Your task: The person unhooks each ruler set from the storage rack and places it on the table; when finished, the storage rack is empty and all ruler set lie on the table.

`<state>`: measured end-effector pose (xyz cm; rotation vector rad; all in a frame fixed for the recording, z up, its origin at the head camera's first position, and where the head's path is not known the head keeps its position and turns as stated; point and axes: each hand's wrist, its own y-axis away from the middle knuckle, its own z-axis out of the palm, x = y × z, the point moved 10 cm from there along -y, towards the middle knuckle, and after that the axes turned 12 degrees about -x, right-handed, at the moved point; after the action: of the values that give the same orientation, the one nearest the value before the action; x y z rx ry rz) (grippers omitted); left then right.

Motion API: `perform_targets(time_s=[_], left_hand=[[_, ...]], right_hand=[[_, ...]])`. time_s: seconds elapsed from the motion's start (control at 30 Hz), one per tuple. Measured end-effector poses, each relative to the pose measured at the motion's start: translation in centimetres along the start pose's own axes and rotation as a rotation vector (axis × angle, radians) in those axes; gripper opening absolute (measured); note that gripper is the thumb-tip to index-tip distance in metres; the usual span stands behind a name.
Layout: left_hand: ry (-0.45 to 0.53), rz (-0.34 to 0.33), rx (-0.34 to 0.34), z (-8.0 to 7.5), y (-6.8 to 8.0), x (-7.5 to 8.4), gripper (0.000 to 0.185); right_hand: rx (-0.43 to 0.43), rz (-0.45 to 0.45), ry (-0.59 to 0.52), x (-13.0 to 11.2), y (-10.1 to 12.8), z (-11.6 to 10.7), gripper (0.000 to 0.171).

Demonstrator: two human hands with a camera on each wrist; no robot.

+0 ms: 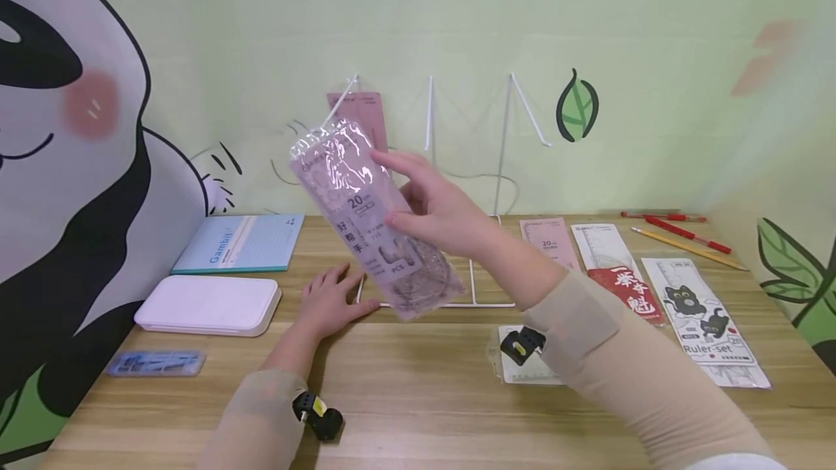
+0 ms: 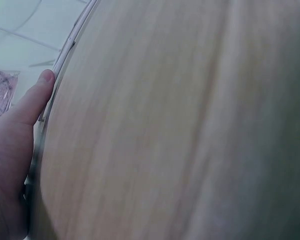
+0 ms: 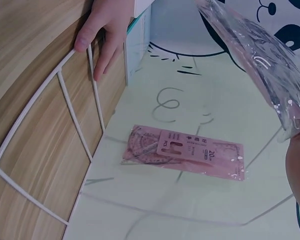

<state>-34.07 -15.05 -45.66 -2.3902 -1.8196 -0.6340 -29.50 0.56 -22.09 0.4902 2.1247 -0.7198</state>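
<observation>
My right hand (image 1: 437,212) pinches a pink ruler set in a clear plastic packet (image 1: 366,216) and holds it tilted above the wooden table (image 1: 418,397). In the right wrist view the same packet (image 3: 260,55) fills the upper right. A white wire rack (image 1: 503,136) stands against the wall behind it. A second pink ruler packet (image 1: 355,104) hangs on the rack's left hook, and it also shows in the right wrist view as the flat pink packet (image 3: 185,152). My left hand (image 1: 329,299) lies flat on the table with its fingers (image 3: 102,30) touching the rack's base wire (image 3: 75,120).
At the left are a blue notebook (image 1: 238,243), a white case (image 1: 207,303) and a clear blue box (image 1: 155,363). Right of the rack lie several ruler packets (image 1: 708,321), red pens (image 1: 686,234) and a pencil. Another packet (image 1: 516,368) lies under my right forearm.
</observation>
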Motion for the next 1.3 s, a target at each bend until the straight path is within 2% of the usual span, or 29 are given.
perform_targets(time_s=[0.37, 0.77, 0.9, 1.1, 1.3], left_hand=[[-0.013, -0.004, -0.003, -0.1, 0.1, -0.1, 0.08], [-0.011, -0.013, 0.004, -0.3, 0.2, -0.1, 0.078], [-0.002, -0.015, 0.001, -0.3, 0.2, -0.2, 0.081], [0.036, -0.039, 0.01, -0.2, 0.1, -0.5, 0.088], [-0.009, -0.012, 0.007, -0.2, 0.1, -0.2, 0.067]], right_hand=[[-0.099, 0.11, -0.015, 2.2, 1.6, 0.8, 0.073], [-0.262, 0.26, 0.046, 6.7, 4.4, 3.1, 0.069], [-0.303, 0.307, 0.019, 8.2, 5.1, 4.0, 0.069], [-0.351, 0.373, 0.051, 10.4, 6.1, 5.1, 0.069], [-0.399, 0.424, -0.01, 11.9, 7.1, 6.5, 0.066]])
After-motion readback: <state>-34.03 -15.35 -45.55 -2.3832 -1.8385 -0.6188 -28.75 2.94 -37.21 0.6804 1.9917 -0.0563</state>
